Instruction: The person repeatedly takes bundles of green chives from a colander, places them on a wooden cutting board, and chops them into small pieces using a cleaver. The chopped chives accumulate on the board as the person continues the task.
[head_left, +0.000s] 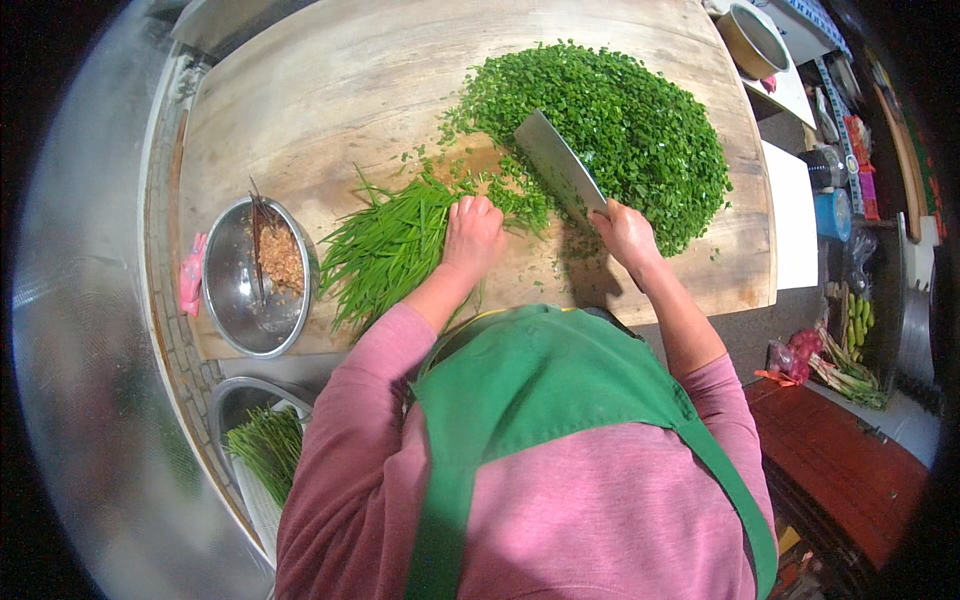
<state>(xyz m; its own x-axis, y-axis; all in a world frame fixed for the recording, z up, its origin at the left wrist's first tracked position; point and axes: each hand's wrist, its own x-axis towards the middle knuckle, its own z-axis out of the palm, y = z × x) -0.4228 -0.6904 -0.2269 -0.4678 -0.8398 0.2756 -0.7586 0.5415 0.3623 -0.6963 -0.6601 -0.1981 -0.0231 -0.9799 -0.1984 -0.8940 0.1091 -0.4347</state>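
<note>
My left hand (474, 232) presses down on a bunch of long green chives (397, 240), its fingers curled over the cut end. In my right hand (628, 234) is the handle of a cleaver (561, 161), its broad blade slanting up and to the left. The blade stands against the left side of a large heap of chopped chives (607, 135). Loose cut pieces (517, 196) lie between my left hand and the blade. All of this rests on a wide wooden board (315, 112). The cleaver's lower edge is partly hidden among the cut greens.
Left on the board stands a steel bowl (259, 330) with minced filling (281, 259) and chopsticks (259, 247). A pink cloth (193, 274) lies beside it. Below, a basin (229, 394) holds more chives (266, 450). At right are a metal pot (752, 43), red onions (804, 349) and scallions (851, 379).
</note>
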